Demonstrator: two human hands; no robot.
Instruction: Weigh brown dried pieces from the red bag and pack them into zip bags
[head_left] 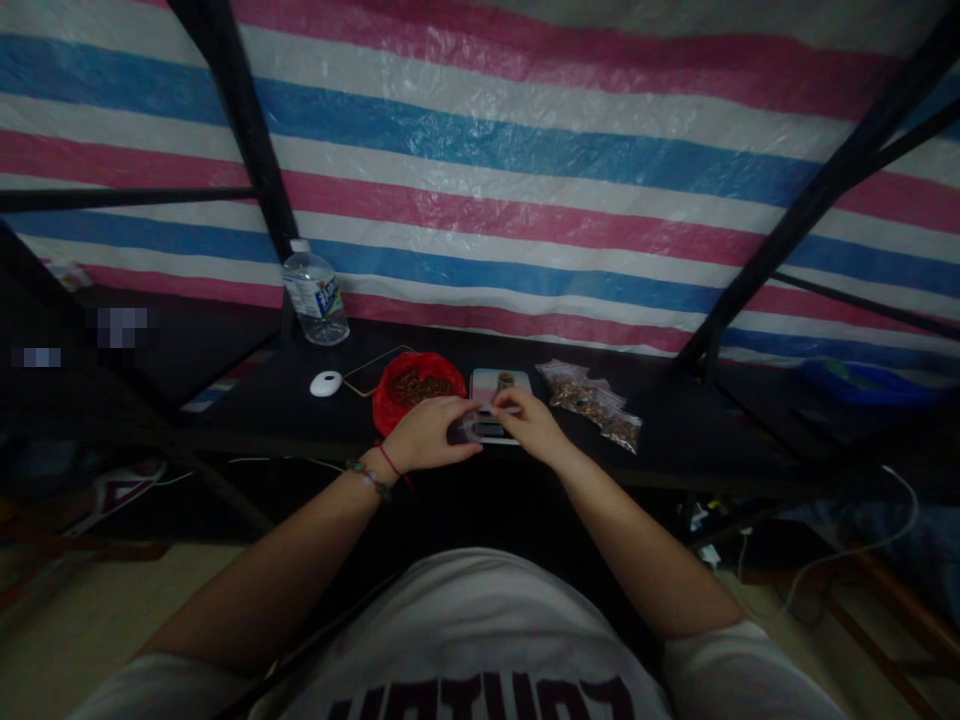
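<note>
My left hand (429, 436) is curled around a small clear plastic bag (466, 429), thumb below and fingers above. My right hand (531, 424) meets it from the right, thumb and fingertips pinched together at the bag's upper edge; the exact grip is too small to see clearly. Under and behind the hands lies a flat digital scale (486, 382), with a small brownish cup-like container (506, 380) on it. Left of the scale, partly behind my left hand, an open red plastic bag (386, 395) holds loose brown pieces (420, 386).
Several filled zip bags (592, 398) lie right of the scale on the black table (682, 420). A white round device (326, 384) and a clear plastic bottle (319, 300) stand to the left. Black metal posts (259, 150) and a striped sheet (510, 180) bound the back.
</note>
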